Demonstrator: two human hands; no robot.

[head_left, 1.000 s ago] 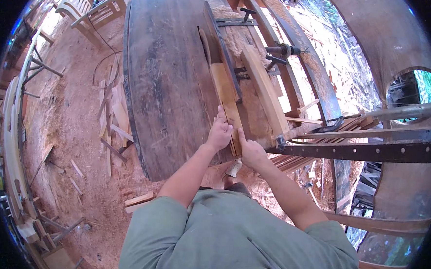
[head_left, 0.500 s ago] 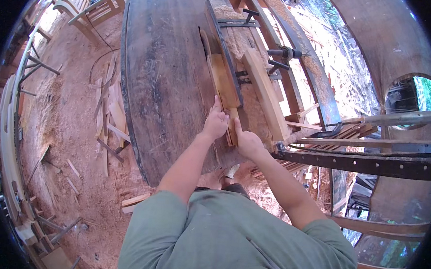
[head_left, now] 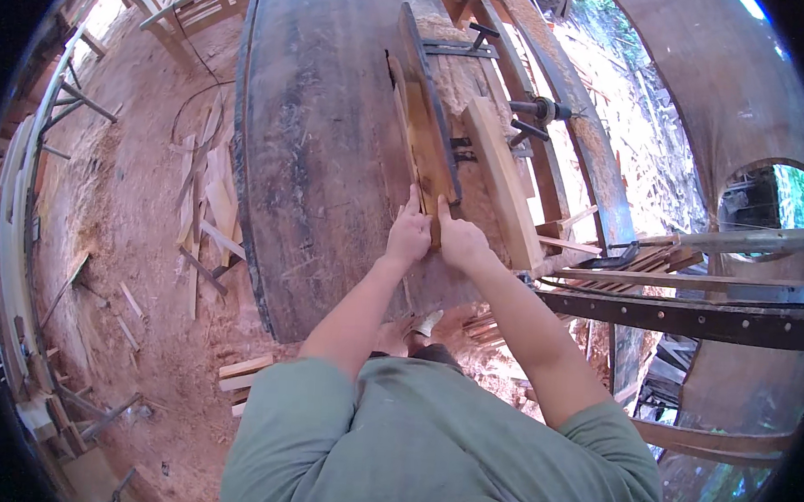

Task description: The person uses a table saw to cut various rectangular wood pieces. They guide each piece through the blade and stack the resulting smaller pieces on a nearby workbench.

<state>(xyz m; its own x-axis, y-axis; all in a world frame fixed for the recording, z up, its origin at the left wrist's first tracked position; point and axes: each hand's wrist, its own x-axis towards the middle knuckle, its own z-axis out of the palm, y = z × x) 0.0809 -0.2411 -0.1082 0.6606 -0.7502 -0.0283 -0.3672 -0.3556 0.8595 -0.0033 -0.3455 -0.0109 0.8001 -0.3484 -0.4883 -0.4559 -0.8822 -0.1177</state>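
Note:
A yellowish wooden strip [head_left: 419,125] lies lengthwise on a dark, worn worktable [head_left: 321,147]. Its right side runs along a dark upright guide [head_left: 433,98]. At the strip's near end, my left hand [head_left: 409,233] grips its left side, index finger stretched forward and the other fingers curled. My right hand [head_left: 463,242] presses against the right side of the same end, its index finger also pointing along the strip, close to the guide's near end. Between the hands the strip's tail shows only in part. A narrow dark slot beside the strip's far part is hard to make out.
A thick pale beam [head_left: 501,183] lies right of the guide, near T-handled clamps [head_left: 528,130]. Offcuts [head_left: 214,187] litter the sawdust-covered floor on the left. A wooden chair [head_left: 174,3] stands at the far left. A dark metal bar with holes [head_left: 680,316] juts in from the right.
Both hands have moved forward along the guide, and the wooden strip has slid away from me with them. The whole view has shifted slightly.

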